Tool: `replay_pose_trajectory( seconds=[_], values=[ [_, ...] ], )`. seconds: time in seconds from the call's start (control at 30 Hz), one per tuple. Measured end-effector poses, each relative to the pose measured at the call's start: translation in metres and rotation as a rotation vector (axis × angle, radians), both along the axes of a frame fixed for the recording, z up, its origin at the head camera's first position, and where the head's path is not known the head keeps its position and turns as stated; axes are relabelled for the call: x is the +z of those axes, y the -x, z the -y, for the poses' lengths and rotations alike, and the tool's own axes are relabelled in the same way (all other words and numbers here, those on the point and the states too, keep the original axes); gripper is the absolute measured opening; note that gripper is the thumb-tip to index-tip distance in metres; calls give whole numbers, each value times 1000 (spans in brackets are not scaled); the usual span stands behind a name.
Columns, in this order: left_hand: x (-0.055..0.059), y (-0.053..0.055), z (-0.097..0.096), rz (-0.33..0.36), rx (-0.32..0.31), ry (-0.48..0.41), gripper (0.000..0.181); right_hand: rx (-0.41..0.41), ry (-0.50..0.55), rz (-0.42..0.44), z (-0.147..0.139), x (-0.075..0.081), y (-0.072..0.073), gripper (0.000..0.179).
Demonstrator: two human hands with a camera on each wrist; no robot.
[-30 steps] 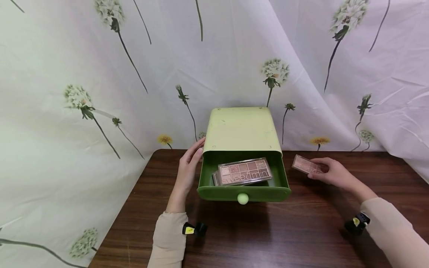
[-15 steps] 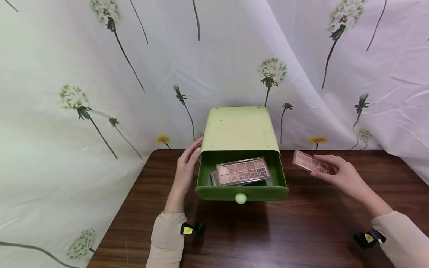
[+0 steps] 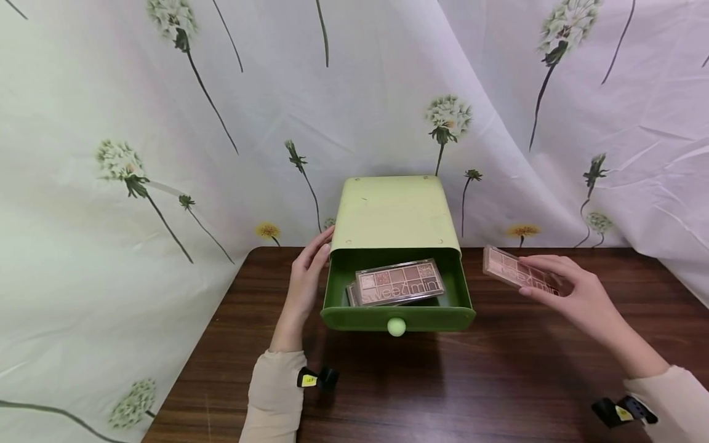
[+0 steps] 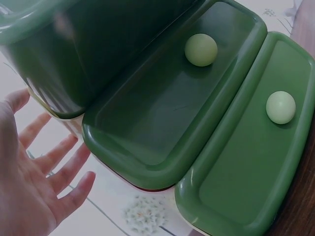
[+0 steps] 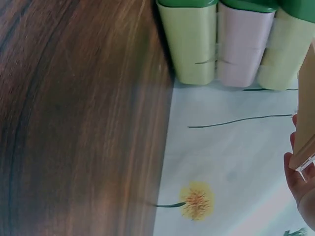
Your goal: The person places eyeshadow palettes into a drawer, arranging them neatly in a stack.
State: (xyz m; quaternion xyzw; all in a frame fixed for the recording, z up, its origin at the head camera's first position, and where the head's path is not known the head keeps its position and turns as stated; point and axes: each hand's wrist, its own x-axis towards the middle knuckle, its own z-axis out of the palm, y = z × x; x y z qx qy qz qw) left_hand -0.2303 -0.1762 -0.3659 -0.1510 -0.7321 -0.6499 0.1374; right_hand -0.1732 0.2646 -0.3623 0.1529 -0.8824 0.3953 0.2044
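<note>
A small chest of drawers (image 3: 396, 209) with a pale green top stands on the table. Its dark green top drawer (image 3: 354, 318) is pulled out. Inside lies a clear-lidded eyeshadow palette (image 3: 399, 283), slightly askew, with the edge of another beneath it. My left hand (image 3: 306, 271) rests its fingers along the chest's left side; in the left wrist view that hand (image 4: 42, 172) has its fingers spread. Off to the right, my right hand (image 3: 576, 295) pinches another eyeshadow palette (image 3: 517, 271) above the table, tilted. The right wrist view catches only part of this palette (image 5: 306, 113).
Two lower drawers with round pale knobs (image 4: 281, 107) are closed in the left wrist view. The chest's side shows green and pink tiers (image 5: 246, 46). Behind the brown wooden table (image 3: 382, 394) hangs a white cloth (image 3: 376, 92) printed with dandelions.
My right hand has moved a little to the right and lifted its palette, more of which now shows. The left hand stays at the chest, and the drawer has not moved.
</note>
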Motion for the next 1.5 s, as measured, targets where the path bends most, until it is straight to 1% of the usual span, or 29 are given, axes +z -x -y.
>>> replay_pose_trajectory(
  seconds=[0.1, 0.33, 0.47, 0.57, 0.7, 0.8, 0.93, 1.0, 1.2, 1.3, 1.5],
  values=[
    [0, 1, 0, 2, 0, 2, 41, 25, 18, -29, 3, 4, -4, 51],
    [1, 0, 0, -1, 0, 2, 42, 84, 14, -93, 14, 18, -15, 55],
    [1, -1, -1, 0, -3, 1, 42, 135, 24, -154, 24, 25, -21, 58],
    [1, -1, -1, 0, -2, 2, 42, 149, 24, -189, 32, 30, -25, 59],
    [1, -1, -1, -5, -6, 0, 42, 170, 36, -195, 44, 37, -30, 59],
    [1, -1, -1, -6, -11, 1, 42, 230, 63, -217, 53, 40, -31, 60],
    [1, 0, -1, -6, -10, 1, 41, 319, 102, -245, 65, 42, -28, 61],
    [1, 0, 0, -5, -9, 3, 41, 345, 116, -241, 71, 43, -27, 61],
    [1, -1, 0, -7, 0, 11, 41, 344, 72, -217, 93, 49, -26, 58],
    [1, -1, 0, -5, 2, 10, 42, 368, 63, -199, 104, 53, -25, 55],
    [1, -1, 0, -6, -5, 13, 41, 380, 38, -115, 124, 58, -21, 45]
  ],
)
